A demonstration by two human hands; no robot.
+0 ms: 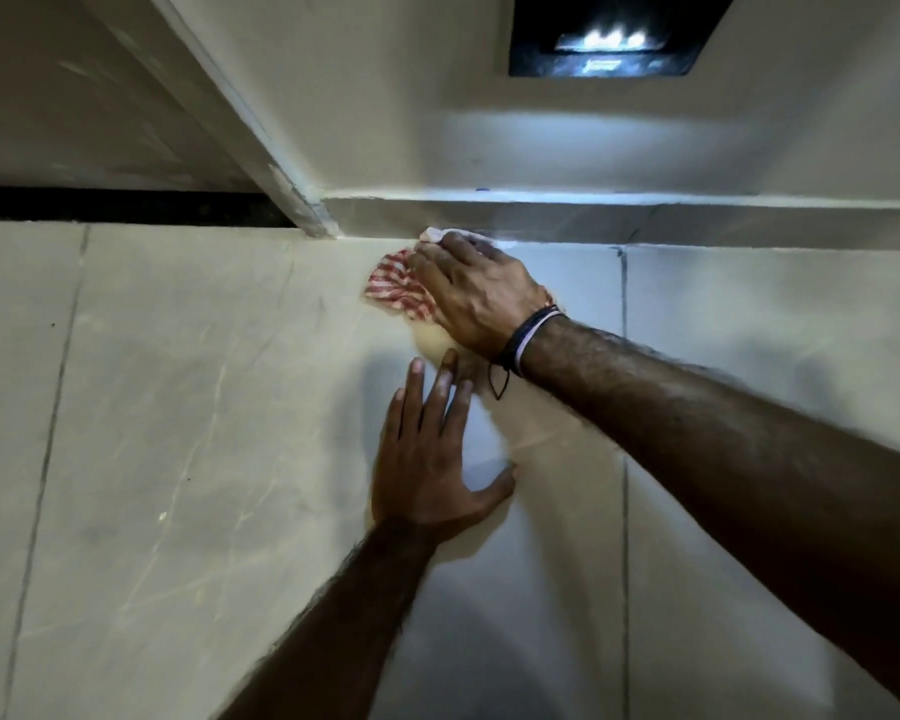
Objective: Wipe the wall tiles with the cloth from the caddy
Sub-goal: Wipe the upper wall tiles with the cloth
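A red-and-white striped cloth [393, 285] is pressed flat against the pale wall tiles [188, 387], just below the top edge of the tiling. My right hand [476, 291] lies on top of it, fingers spread over the cloth, with cords around the wrist. Lower down, my left hand [430, 462] rests palm-flat on the same tile, fingers apart and holding nothing. Most of the cloth is hidden under my right hand. The caddy is not in view.
A painted ledge [645, 220] runs along the top of the tiles. A white beam [261, 127] slants up to the left from it. A dark square opening with a light [609, 33] sits in the surface above. A vertical grout line [624, 356] passes right of my hands.
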